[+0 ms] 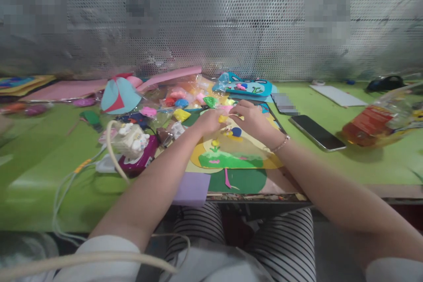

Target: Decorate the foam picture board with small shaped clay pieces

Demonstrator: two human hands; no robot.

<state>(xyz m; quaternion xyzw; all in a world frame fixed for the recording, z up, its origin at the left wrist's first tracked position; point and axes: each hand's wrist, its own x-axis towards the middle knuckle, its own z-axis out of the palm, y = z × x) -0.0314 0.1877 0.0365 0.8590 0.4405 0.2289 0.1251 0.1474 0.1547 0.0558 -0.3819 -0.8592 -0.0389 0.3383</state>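
Both my hands meet over a coloured craft picture [231, 158] lying on the green table. My left hand [209, 122] is closed, pinching a small yellow lump of clay [222, 119]. My right hand [251, 116] is curled right beside it, its fingertips touching the same yellow clay. A bracelet circles my right wrist. Just below the hands, a blue clay dot [236, 131] and a small yellow flower shape [215, 143] sit on the picture.
Bags of coloured clay [185, 97] lie behind the hands. A purple device with a white toy and cables [134, 150] is at the left. Two phones [316, 132] and a plastic bag with an orange pack [380, 125] are at the right. A perforated metal screen closes off the back.
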